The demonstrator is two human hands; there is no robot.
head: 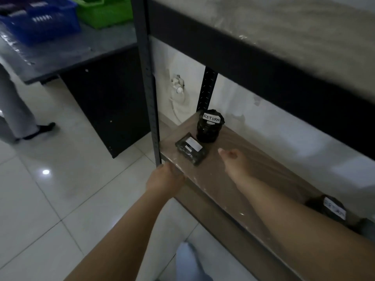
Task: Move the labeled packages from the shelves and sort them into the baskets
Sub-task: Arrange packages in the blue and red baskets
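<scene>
Low shelf (233, 179): brown wood-grain board under a glossy clear film, wrinkled and catching glints at the front edge. Dark perforated metal upright (149, 88) at the left front corner.

Flat package (190, 149): rectangular, wrapped in crinkled black plastic, white label on top, writing unreadable. Lying near the shelf's left front corner. Upright package (210, 126): roughly cylindrical, same shiny black wrap, white label reading "RETURN". Standing just behind the flat one, close to the rear post. Third black package (328, 207) with a blurred white label, further right on the same shelf, partly behind the right forearm.

Left hand (164, 177): at the shelf's front edge by the upright, fingers curled over the board's lip, gripping it. Right hand (233, 161): above the shelf, just right of the flat package, not touching it; fingers loosely spread, holding nothing.

Upper shelf (284, 37): pale board, also film-covered, dark metal beam beneath.

Room: glossy white floor tiles with a lamp reflection. White wall behind with an outlet (177, 84) and white cable. Grey table (71, 51) at left, dark panel below. Blue basket (40, 19) and green basket (105, 11) on it, both slotted plastic. Another person's grey trouser leg and dark shoe (40, 128) at far left.
</scene>
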